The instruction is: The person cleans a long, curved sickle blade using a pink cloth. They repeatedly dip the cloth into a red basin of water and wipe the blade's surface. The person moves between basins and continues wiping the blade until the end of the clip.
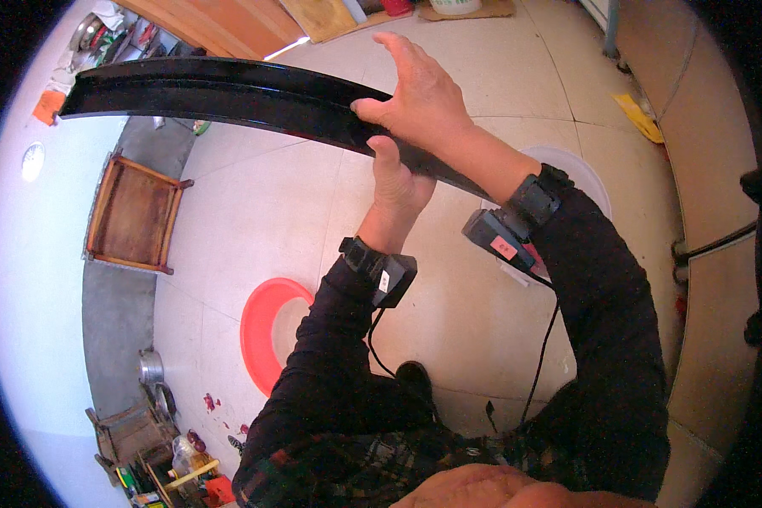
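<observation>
A long, glossy black panel (pixel 228 95) with a ridge along its length stretches from the upper left to beneath my forearms. My right hand (pixel 422 95) rests at its upper edge, the thumb on the dark face and the fingers spread away beyond it. From below, my left hand (pixel 397 174) holds the panel's lower edge, its thumb up against the face and the other fingers hidden behind. Each wrist bears a black strap with a small box and cable. The panel's right end is hidden behind my right forearm.
Below the panel stand a wooden stool (pixel 136 213) by the wall and a red basin (pixel 260 336) on the tiled floor. A pale round basin (pixel 574 168) is partly behind my right arm. Beige cabinets (pixel 711 152) line the right side; a metal pot (pixel 150 366) is lower left.
</observation>
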Tool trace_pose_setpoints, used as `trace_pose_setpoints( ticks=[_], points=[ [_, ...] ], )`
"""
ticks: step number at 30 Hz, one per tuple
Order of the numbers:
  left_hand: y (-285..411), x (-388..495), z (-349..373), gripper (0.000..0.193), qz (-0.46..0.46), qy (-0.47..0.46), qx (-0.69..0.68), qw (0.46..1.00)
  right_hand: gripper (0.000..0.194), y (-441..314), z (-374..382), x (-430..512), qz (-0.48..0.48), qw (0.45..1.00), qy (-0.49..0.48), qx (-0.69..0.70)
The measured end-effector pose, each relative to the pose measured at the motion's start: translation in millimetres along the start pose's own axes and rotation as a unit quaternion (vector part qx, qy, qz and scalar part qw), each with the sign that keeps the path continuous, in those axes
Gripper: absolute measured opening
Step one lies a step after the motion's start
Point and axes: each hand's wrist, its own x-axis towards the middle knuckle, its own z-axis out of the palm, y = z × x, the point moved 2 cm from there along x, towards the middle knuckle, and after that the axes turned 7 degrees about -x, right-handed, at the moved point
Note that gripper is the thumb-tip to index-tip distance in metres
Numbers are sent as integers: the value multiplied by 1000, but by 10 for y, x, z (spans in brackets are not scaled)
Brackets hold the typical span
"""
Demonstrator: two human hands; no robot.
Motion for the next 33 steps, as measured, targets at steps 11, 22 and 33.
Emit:
trace_pose_setpoints(
  ticks=[11,22,33],
  points=[
    [57,41,-145,85,36,-76,31,996,79,180,-95,-223,115,983,-94,108],
    [324,127,-273,79,105,-60,6,993,60,1107,-187,-810,183,962,-190,67],
    [359,103,-247,69,93,-39,-2,995,10,1209,-827,-961,47,995,-84,29]
  ],
)
